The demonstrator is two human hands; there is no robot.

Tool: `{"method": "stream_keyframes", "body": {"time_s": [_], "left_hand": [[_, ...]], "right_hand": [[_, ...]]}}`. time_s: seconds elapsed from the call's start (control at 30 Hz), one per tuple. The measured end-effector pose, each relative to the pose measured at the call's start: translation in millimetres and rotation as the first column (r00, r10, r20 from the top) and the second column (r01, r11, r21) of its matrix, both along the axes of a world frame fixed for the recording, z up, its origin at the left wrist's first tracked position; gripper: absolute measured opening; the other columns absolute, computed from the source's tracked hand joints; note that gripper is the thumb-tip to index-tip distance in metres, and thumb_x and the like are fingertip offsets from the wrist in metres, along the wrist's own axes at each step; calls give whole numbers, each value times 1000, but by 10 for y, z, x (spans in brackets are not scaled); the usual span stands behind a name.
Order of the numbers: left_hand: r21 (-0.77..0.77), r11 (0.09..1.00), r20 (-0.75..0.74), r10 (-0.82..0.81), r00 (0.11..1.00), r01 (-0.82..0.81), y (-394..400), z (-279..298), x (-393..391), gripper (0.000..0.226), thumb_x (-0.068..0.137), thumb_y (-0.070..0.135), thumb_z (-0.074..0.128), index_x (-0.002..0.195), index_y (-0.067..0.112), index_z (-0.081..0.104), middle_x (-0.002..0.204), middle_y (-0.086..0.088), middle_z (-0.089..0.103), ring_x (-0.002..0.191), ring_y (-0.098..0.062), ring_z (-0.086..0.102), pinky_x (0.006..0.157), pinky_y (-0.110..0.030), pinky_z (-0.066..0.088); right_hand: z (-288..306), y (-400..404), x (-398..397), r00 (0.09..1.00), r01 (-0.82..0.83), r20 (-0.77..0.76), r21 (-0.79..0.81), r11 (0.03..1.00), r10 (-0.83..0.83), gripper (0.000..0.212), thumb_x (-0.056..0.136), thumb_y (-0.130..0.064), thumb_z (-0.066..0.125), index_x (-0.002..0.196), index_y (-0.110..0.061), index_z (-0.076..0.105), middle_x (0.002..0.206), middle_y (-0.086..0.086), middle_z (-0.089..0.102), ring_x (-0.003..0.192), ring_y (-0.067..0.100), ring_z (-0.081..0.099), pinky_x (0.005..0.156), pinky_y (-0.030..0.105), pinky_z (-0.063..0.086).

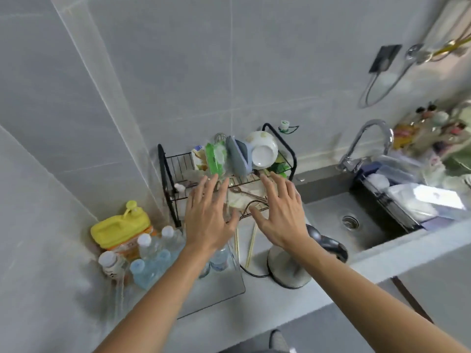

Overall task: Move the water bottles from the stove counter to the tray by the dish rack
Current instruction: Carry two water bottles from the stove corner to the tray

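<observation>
- Several water bottles are already seen standing close together in the clear tray, just left of the black dish rack.
- One more bottle is seen partly hidden under the left wrist, also in the tray.
- Nothing is held by the left hand; its fingers are spread out straight above the tray and the front of the rack.
- Nothing is held by the right hand either; its fingers are spread wide too, over the low shelf of the rack.
- The stove counter cannot be seen here, so it cannot be told if more bottles are left there. The job looks mostly done or fully done.
- A yellow soap jug with a pump is set behind the bottles, touching them, so little room is left at the back of the tray.
- A white bowl, a green pack and a grey sponge are kept in the top of the rack.
- Chopsticks are laid on the counter by the tray, and a round white stand is placed near them.
- The sink and tap are found to the right.
</observation>
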State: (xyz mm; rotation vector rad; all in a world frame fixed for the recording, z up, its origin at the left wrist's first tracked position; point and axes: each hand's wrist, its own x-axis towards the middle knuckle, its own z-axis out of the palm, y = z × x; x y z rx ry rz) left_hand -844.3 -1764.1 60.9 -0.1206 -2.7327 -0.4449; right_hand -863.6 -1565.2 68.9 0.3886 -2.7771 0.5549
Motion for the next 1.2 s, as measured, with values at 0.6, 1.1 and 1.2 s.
{"method": "stream_keyframes", "body": {"time_s": [0.6, 1.1, 1.2], "left_hand": [[-70, 637, 60, -765, 641, 767, 3891, 211, 843, 82, 93, 58, 46, 165, 22, 33, 170, -3, 36, 160, -27, 26, 130, -53, 23], [-58, 214, 89, -972, 218, 975, 7377, 192, 3202, 83, 93, 64, 38, 165, 24, 33, 170, -4, 37, 159, -28, 28, 129, -49, 25], [-57, 123, 98, -987, 129, 991, 7899, 167, 3574, 82, 93, 64, 38, 165, 25, 33, 170, -4, 37, 160, -28, 28, 130, -48, 23]], "right_hand": [[32, 3314, 2555, 543, 840, 74, -52, 540, -837, 79, 94, -65, 41, 162, -26, 30, 166, 6, 33, 157, 27, 23, 129, 48, 21], [41, 5933, 5477, 63, 998, 124, -14, 62, -990, 83, 94, -68, 33, 165, -26, 27, 171, 8, 29, 159, 27, 19, 132, 47, 12], [-3, 6252, 5886, -41, 999, 116, -26, -44, -992, 84, 93, -69, 31, 164, -24, 31, 168, 10, 32, 158, 28, 23, 131, 49, 14]]}}
